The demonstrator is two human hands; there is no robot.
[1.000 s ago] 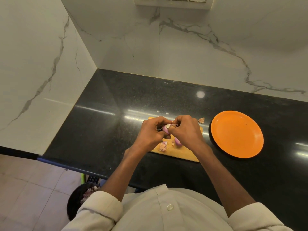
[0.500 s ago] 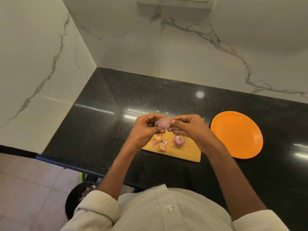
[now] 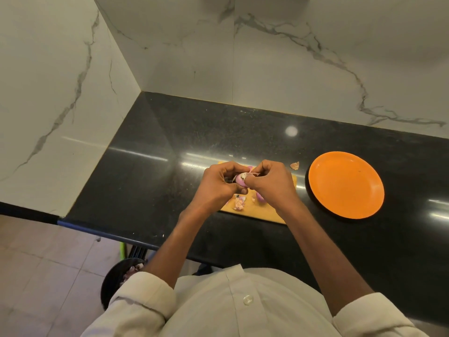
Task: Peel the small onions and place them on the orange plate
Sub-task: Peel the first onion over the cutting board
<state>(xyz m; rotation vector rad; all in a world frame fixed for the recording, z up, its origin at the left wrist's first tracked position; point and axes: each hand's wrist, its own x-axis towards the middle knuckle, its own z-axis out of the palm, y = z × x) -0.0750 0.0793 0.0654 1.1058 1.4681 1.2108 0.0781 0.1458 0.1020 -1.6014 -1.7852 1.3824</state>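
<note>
A small pink onion (image 3: 240,179) is held above the wooden cutting board (image 3: 261,210) between both hands. My left hand (image 3: 217,186) grips it from the left. My right hand (image 3: 269,183) pinches a pale strip of its skin at the top. Another small onion (image 3: 260,197) lies on the board, mostly hidden under my right hand. Loose bits of peel (image 3: 239,203) lie on the board below my hands. The orange plate (image 3: 346,184) sits on the black counter to the right of the board, with nothing on it.
One scrap of peel (image 3: 294,165) lies on the counter between board and plate. White marble walls close off the counter at the back and left. Below the counter edge a dark bowl (image 3: 116,280) holding onion scraps stands on the tiled floor.
My hands have closed back in on the onion, and my right fingers now pinch skin at its top. The onion on the board is again mostly covered by my right hand.
</note>
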